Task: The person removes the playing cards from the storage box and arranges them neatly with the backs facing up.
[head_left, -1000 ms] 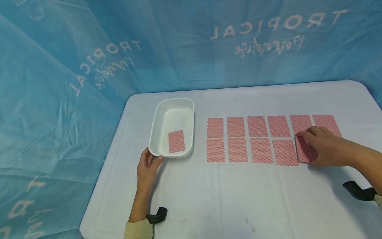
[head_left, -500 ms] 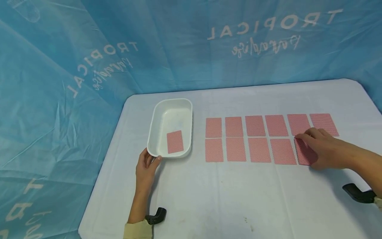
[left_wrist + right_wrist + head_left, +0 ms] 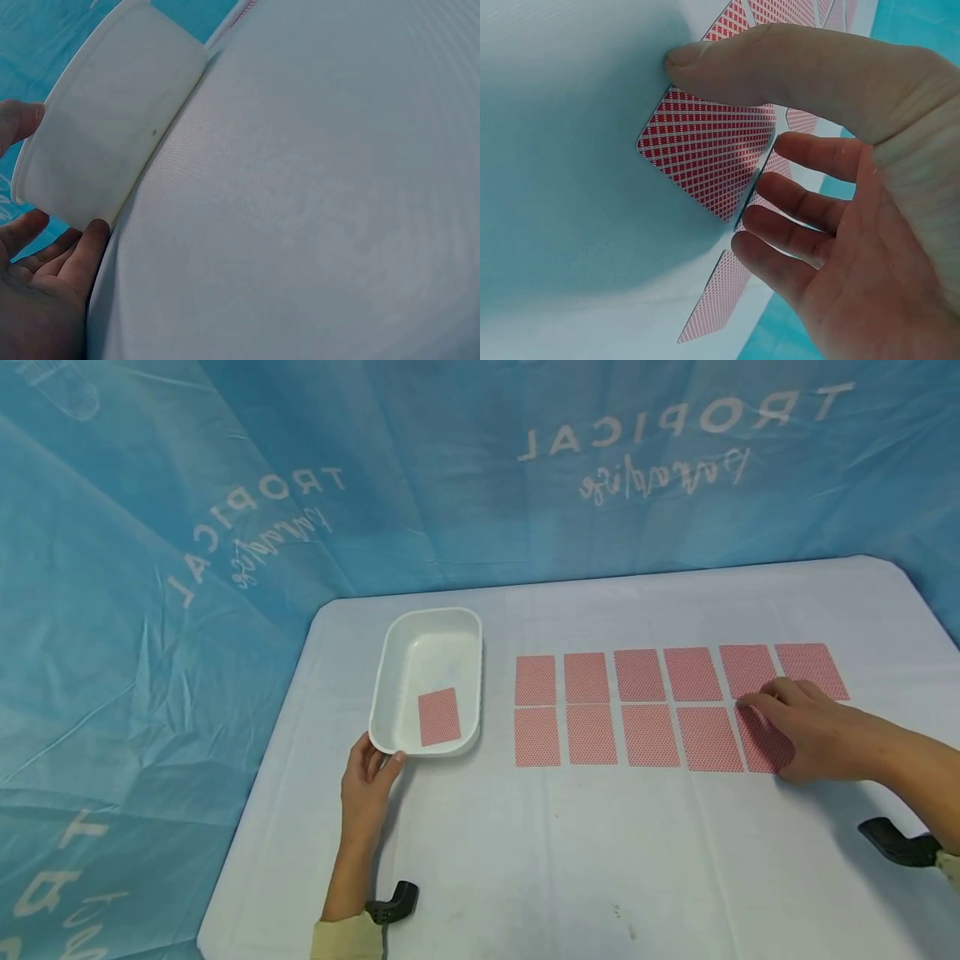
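In the head view, my left hand [image 3: 365, 793] grips the near-left corner of a white plastic tray [image 3: 375, 693], thumb on its rim. The left wrist view shows the other fingers against the wall of the tray [image 3: 112, 112]. A single red-patterned card [image 3: 439, 717] lies face down inside. At right, my right hand [image 3: 817, 727] holds a playing card [image 3: 763, 745] at the lower row's right end, partly hidden. Seen from the right wrist, the thumb crosses the near edge of the card [image 3: 705, 157] and the fingertips are at its far edge.
Face-down red cards stand in two rows; the upper row begins with a card [image 3: 535, 681] at left and ends with a card [image 3: 813, 671] beyond my right hand. A white cloth [image 3: 570, 860] covers the table. Blue printed sheeting [image 3: 450, 527] rises behind and at left.
The card under my right hand has come down from slightly raised to lying level with its row. My left hand keeps its hold on the tray. The head view has shifted slightly.
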`<state>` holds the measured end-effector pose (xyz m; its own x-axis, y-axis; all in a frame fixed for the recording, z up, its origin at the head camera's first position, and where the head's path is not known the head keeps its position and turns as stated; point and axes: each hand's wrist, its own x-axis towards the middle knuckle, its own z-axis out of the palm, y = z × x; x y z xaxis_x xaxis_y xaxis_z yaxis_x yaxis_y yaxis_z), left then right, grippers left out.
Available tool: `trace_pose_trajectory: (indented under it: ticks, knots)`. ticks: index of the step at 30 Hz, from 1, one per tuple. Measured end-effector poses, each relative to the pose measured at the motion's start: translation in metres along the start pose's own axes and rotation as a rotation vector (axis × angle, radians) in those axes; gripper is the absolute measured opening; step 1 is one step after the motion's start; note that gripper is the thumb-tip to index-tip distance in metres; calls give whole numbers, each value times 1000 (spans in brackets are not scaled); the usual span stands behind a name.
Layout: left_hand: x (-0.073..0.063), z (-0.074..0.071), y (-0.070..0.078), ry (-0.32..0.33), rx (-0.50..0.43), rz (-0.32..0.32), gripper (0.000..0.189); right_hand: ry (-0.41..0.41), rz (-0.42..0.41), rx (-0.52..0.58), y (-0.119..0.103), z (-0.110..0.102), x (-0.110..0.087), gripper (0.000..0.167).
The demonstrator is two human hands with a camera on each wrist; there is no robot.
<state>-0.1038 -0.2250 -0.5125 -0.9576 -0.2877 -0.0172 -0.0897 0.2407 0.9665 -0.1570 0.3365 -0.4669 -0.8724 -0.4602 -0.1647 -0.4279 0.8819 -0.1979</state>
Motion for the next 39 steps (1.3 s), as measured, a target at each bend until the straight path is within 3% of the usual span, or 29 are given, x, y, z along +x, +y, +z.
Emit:
trace_pose_trajectory:
  ticks: [10,16,21,23,30,39]
  knots:
    - [-1,-1,1,-8,-25,9,67,-25,6,4,-4,-6,1,99]
    - [-4,-4,15,-16,-10,-10,68,-28,13,9,-5,-12,6,100]
    - [1,-4,0,-8,-16,-17,69,-15,2,-12,-10,-15,12,98]
    - [0,-3,1,-10,-23,-20,69,-15,8,-28,-12,-18,15,97]
    - [-10,-1,27,-19,-5,-18,68,-18,-18,-33,-29,-30,31,95]
    - [-1,-1,0,-13,-22,-6,70,-54,13,20,-46,-32,40,93]
